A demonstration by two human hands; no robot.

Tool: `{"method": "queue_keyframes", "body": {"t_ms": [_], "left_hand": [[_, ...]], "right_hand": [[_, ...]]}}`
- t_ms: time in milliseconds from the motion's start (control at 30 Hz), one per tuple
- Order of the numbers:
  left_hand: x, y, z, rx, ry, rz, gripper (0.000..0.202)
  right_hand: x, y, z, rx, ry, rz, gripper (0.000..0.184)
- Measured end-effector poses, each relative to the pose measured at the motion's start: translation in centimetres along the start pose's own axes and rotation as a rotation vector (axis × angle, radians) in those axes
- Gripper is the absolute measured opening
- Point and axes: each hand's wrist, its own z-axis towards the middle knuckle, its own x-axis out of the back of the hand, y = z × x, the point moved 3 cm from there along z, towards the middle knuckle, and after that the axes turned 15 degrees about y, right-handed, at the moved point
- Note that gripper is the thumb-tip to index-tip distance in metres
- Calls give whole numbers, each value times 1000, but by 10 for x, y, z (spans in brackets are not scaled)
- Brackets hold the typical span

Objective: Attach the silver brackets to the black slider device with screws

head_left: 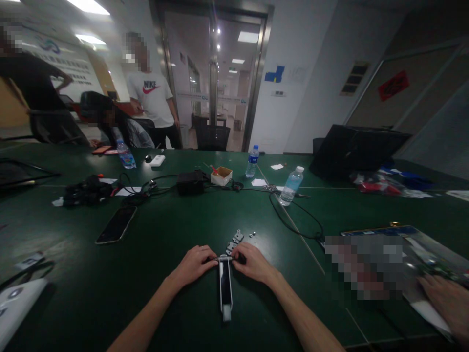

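A narrow black-and-white oblong device (225, 288) lies lengthwise on the green table (168, 293) in front of me. My left hand (195, 264) and my right hand (252, 261) meet at its far end, fingers curled and pinching a small metal piece there. Just beyond the fingertips lie a small grey metal bracket (234, 241) and a few tiny nuts (252, 234).
A black phone (116, 224) lies to the left. Cables, a black adapter (190, 182), a small cardboard box (222, 175) and water bottles (291, 186) sit farther back. Another person's hand (447, 298) rests on papers at the right. People stand at the far left by a glass door.
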Motion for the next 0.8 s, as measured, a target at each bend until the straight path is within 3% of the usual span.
{"method": "queue_keyframes", "body": {"t_ms": [800], "left_hand": [[3, 4, 0, 1, -14, 3, 28]], "right_hand": [[-1, -3, 1, 17, 15, -20, 8]]}}
